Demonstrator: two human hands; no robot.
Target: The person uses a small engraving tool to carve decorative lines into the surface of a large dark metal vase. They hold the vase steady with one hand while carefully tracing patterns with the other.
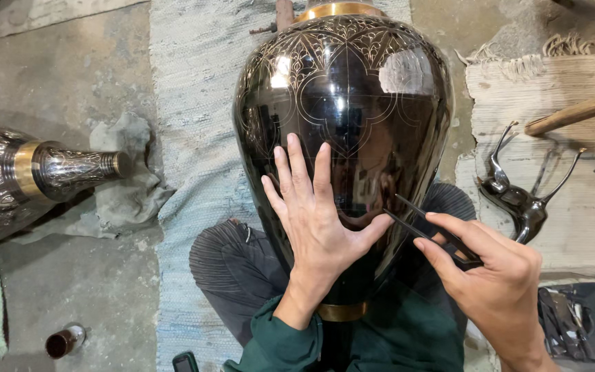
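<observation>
Two hands meet at frame centre: the left hand (318, 220), fingers spread, lies flat on a black engraved vase (342, 138). The vase's long axis runs top to bottom. The right hand (490, 275), lower right, pinches dark dividers (430, 231), tips touching the vase beside the left thumb.

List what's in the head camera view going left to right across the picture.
Silver engraved vase lying on its side → grey rag → left hand on the big black engraved vase → right hand holding a divider tool → metal deer figurine.

The floor (70, 76) is grey concrete. A pale blue woven rug (187, 103) lies on it in the middle. At left a grey cloth (129, 182) lies under a second engraved vase (29, 176), and a small jar (63, 342) stands near. At right a beige mat (573, 220) carries metal bird figures (518, 200) and wooden handles (573, 114).
</observation>
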